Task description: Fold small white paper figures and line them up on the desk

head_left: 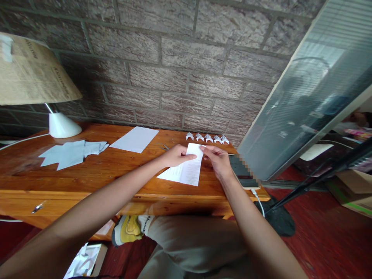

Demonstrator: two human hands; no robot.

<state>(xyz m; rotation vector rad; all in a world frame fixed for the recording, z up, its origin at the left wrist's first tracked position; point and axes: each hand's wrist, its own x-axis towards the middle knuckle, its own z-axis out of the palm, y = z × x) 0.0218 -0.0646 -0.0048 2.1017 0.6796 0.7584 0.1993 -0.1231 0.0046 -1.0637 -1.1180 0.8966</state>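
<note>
Over the right half of the desk, a white piece of paper (193, 149) is pinched between my two hands. My left hand (176, 155) is closed on its left side, thumb lying across the front. At the paper's upper right corner, my right hand (218, 159) grips with thumb and fingertips. Just below lies a creased white sheet (190, 173) with faint print; I cannot tell whether it joins the held piece. Several small folded paper shapes (208, 138) stand in a row behind my hands. Scissors (165, 147) lie left of my left hand, partly hidden.
A white sheet (136, 138) and a pile of cut papers (71, 152) lie on the wooden desk (116, 170). A lamp (64, 126) stands at the left. Near my right forearm is a dark tablet-like device (244, 172) with a white cable (260, 203). A brick wall rises behind.
</note>
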